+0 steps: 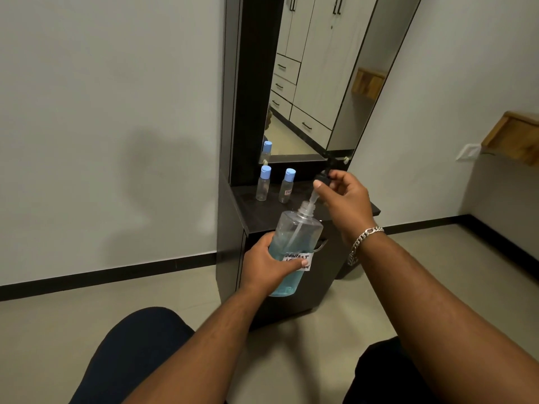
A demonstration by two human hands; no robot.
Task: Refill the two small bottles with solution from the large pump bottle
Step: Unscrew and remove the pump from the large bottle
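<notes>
My left hand [268,263] grips the lower body of the large clear pump bottle [294,237], which is tilted and holds blue liquid in its lower part, with a handwritten white label. My right hand [344,199] pinches the black pump head [322,179], which is lifted off the bottle neck with its clear tube still running down inside. Two small clear bottles with blue flip caps stand upright and capped on the dark dresser top [358,209]: one at the left [263,183], one just right of it [286,185]. Both look empty.
A tall mirror [315,77] in a black frame rises behind the dresser and reflects wardrobe doors and one small bottle. A wooden wall shelf [516,138] and a white socket [468,152] are at the right. My knees are at the bottom of the view.
</notes>
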